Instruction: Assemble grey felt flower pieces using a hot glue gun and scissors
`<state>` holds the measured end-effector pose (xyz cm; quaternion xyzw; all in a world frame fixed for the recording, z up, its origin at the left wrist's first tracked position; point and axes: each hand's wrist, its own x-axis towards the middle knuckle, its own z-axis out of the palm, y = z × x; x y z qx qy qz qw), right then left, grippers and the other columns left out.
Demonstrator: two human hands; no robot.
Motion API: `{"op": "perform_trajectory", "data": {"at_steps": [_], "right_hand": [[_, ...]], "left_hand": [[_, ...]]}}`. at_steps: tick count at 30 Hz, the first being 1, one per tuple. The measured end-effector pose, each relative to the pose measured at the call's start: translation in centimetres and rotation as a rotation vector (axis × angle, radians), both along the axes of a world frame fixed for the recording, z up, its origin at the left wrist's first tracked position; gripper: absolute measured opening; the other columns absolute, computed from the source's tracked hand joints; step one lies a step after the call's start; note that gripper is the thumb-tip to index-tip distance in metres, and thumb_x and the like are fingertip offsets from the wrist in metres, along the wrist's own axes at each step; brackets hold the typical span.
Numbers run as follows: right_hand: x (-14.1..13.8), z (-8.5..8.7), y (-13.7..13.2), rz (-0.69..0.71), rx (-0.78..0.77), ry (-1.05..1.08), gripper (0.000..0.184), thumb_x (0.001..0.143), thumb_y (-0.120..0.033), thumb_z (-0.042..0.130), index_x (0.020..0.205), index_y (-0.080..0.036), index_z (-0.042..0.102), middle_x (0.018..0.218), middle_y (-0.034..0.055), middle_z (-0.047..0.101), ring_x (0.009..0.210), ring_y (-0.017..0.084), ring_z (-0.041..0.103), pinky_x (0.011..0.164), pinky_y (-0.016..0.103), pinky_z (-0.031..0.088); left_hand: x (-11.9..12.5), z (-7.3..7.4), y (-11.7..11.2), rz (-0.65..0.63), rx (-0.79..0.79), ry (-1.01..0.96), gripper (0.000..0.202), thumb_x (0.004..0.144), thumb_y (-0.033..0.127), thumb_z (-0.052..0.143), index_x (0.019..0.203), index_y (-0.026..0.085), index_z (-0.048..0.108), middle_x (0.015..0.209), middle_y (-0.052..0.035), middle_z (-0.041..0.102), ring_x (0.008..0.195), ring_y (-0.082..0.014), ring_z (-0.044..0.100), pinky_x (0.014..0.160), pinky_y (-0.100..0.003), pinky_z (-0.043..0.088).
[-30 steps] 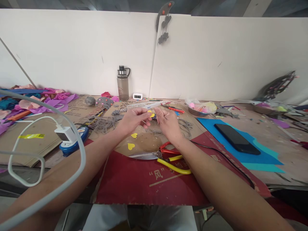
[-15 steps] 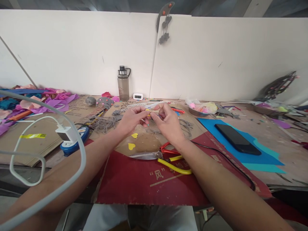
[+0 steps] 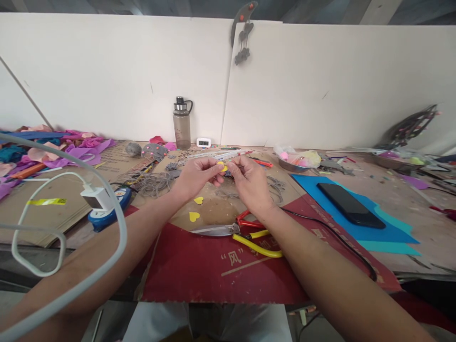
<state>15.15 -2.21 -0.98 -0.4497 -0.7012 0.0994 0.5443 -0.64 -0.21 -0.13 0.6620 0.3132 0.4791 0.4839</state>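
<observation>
My left hand (image 3: 199,176) is closed in a pinch on a small yellow cutout (image 3: 223,166), raised above the cardboard. Close beside it, my right hand (image 3: 249,179) is also pinched, its fingertips near the cutout's right edge; what lies between them is too small to make out. Below my hands, two yellow paper hearts (image 3: 194,217) lie on the cardboard (image 3: 217,211). Nearer to me are red-handled scissors (image 3: 217,230) and yellow-handled pliers (image 3: 258,246), partly covered by my right forearm. Grey cord (image 3: 155,184) lies in loose tangles on both sides.
A phone (image 3: 351,205) rests on blue sheets (image 3: 384,235) at right. A white cable (image 3: 123,228) loops over my left forearm from a charger (image 3: 95,197). At the back stand a bottle (image 3: 182,126) and a small clock (image 3: 204,142). Fabric scraps (image 3: 71,147) fill the left.
The yellow cutout has turned and shows more of its face. My right hand's fingers have drawn in closer together at the pinch.
</observation>
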Motion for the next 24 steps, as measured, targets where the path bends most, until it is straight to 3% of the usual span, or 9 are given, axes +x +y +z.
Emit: {"op": "perform_trajectory", "data": {"at_steps": [8,15,19,24], "right_hand": [[-0.1,0.1,-0.1,-0.042,-0.002,-0.026,0.023,0.09,-0.035,0.048,0.073,-0.02,0.054,0.066,-0.0009,0.054,0.061,0.013,0.044,0.06,0.026,0.032],[-0.2,-0.1,-0.1,-0.014,0.015,-0.037,0.023,0.091,-0.035,0.047,0.075,-0.02,0.054,0.067,0.0,0.056,0.061,0.014,0.045,0.06,0.026,0.033],[-0.5,-0.4,-0.1,-0.013,0.032,-0.074,0.021,0.091,-0.033,0.048,0.075,-0.02,0.053,0.069,0.0005,0.057,0.062,0.014,0.046,0.061,0.027,0.033],[-0.5,-0.8,0.2,-0.022,0.047,-0.134,0.019,0.091,-0.032,0.048,0.076,-0.02,0.053,0.07,0.0007,0.056,0.063,0.014,0.047,0.062,0.027,0.033]], "left_hand": [[-0.3,0.2,-0.3,0.068,0.135,0.147,0.032,0.077,0.046,0.067,0.079,0.013,0.066,0.066,-0.0032,0.068,0.059,-0.0117,0.063,0.063,-0.025,0.053],[-0.2,0.2,-0.2,0.082,0.094,0.137,0.029,0.075,0.043,0.068,0.077,0.014,0.065,0.068,-0.0027,0.067,0.062,-0.0119,0.062,0.063,-0.024,0.052],[-0.2,0.4,0.0,0.148,0.148,0.16,0.02,0.074,0.035,0.067,0.071,0.015,0.065,0.068,0.0002,0.064,0.062,-0.0098,0.056,0.061,-0.022,0.046],[-1.0,1.3,0.0,0.193,0.191,0.339,0.017,0.072,0.032,0.067,0.068,0.016,0.069,0.061,0.0018,0.06,0.055,-0.0078,0.048,0.052,-0.02,0.037]]}}
